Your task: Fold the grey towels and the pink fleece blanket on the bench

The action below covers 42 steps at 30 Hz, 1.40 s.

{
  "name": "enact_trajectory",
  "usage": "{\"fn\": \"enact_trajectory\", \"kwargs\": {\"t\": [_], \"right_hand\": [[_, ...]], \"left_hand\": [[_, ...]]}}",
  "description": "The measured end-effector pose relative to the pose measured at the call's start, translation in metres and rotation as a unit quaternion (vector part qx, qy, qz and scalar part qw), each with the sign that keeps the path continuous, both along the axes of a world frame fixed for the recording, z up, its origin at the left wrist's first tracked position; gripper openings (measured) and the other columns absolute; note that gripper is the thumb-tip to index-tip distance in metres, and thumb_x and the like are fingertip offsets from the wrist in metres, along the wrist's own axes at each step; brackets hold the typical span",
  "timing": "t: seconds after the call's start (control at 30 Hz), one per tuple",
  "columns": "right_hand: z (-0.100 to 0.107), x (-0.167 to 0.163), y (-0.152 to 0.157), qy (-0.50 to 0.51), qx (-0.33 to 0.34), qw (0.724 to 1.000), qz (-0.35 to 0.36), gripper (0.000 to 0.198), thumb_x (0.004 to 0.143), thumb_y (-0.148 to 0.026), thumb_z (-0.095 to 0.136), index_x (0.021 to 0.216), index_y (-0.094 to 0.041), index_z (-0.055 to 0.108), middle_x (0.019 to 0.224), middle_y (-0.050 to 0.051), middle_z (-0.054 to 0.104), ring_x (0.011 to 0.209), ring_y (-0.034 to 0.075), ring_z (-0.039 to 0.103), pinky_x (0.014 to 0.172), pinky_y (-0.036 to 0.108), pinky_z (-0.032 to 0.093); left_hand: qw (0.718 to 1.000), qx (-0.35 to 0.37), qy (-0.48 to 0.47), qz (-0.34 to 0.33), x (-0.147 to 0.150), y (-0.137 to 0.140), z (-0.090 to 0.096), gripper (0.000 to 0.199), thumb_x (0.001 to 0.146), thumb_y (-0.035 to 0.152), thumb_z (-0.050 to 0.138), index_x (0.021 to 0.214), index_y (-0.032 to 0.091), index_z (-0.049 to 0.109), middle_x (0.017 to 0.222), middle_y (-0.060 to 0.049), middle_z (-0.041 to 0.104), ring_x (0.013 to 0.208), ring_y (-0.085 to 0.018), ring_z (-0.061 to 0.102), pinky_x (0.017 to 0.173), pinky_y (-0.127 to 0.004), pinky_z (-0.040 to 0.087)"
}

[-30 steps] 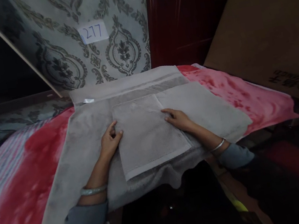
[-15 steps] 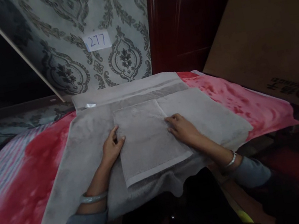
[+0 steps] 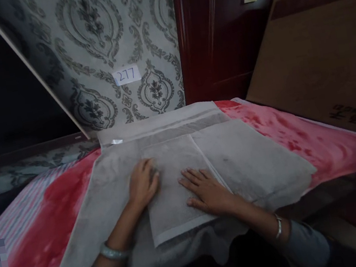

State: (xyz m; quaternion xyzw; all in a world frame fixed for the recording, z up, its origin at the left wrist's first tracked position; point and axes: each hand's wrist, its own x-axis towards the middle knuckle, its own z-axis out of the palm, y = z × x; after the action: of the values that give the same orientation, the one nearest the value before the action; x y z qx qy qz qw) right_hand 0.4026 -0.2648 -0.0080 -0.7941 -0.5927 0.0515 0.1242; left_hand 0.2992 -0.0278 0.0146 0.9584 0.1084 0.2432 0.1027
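A folded grey towel (image 3: 171,198) lies flat in the middle of a larger grey cloth (image 3: 252,153) spread over the surface. My right hand (image 3: 206,190) rests palm down on the towel's right half, fingers stretched out. On the towel's left edge is my left hand (image 3: 142,182), slightly blurred, its fingers curved and the thumb apart from them. Neither hand has anything in its grasp. Part of the towel is hidden beneath both hands.
Red and pink patterned fabric (image 3: 322,141) shows under the grey cloth on both sides. Behind stands a wall with a paper label (image 3: 126,74) marked 277. A large cardboard box (image 3: 328,49) leans at right, and a dark screen (image 3: 1,81) stands at left.
My right hand has moved from the towel's right edge inward and flattened on top. My left hand has shifted slightly onto the left edge. The camera view has tilted up.
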Motion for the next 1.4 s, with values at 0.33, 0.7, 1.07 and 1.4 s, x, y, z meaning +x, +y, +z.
{"fn": "enact_trajectory", "kwargs": {"t": [0.33, 0.7, 1.07, 1.4], "right_hand": [[-0.006, 0.001, -0.002, 0.063, 0.028, 0.998, 0.006, 0.068, 0.099, -0.061, 0.041, 0.157, -0.025, 0.034, 0.165, 0.009, 0.023, 0.153, 0.029, 0.012, 0.123, 0.056, 0.008], [-0.014, 0.006, -0.004, 0.121, 0.036, 0.992, 0.028, 0.068, 0.099, -0.050, 0.048, 0.160, -0.033, 0.023, 0.168, 0.001, 0.010, 0.154, 0.026, 0.000, 0.124, 0.055, 0.000], [-0.004, 0.004, -0.004, 0.107, 0.034, 0.994, 0.016, 0.065, 0.100, -0.056, 0.043, 0.158, -0.032, 0.029, 0.167, 0.002, 0.015, 0.154, 0.026, 0.004, 0.124, 0.055, 0.004], [-0.003, 0.003, -0.004, 0.101, 0.032, 0.994, 0.012, 0.065, 0.100, -0.057, 0.043, 0.158, -0.032, 0.030, 0.167, 0.003, 0.016, 0.154, 0.027, 0.006, 0.123, 0.054, 0.005]], "left_hand": [[0.932, 0.040, 0.247, -0.262, 0.113, -0.018, -0.004, 0.060, 0.101, 0.054, 0.029, 0.156, 0.030, 0.031, 0.166, -0.006, 0.024, 0.154, -0.026, 0.016, 0.123, -0.058, 0.009], [0.947, 0.024, 0.275, -0.163, 0.190, 0.015, -0.015, 0.059, 0.101, 0.056, 0.024, 0.156, 0.035, 0.028, 0.166, -0.003, 0.024, 0.154, -0.026, 0.020, 0.122, -0.057, 0.014], [0.976, 0.051, 0.189, -0.093, 0.204, 0.011, -0.017, 0.048, 0.101, 0.043, 0.034, 0.140, 0.022, 0.053, 0.150, -0.011, 0.051, 0.140, -0.027, 0.043, 0.117, -0.047, 0.031], [0.992, 0.036, 0.121, -0.021, 0.213, 0.007, -0.005, 0.022, 0.093, 0.031, 0.053, 0.103, 0.018, 0.067, 0.112, -0.013, 0.068, 0.109, -0.025, 0.060, 0.098, -0.038, 0.046]]}}
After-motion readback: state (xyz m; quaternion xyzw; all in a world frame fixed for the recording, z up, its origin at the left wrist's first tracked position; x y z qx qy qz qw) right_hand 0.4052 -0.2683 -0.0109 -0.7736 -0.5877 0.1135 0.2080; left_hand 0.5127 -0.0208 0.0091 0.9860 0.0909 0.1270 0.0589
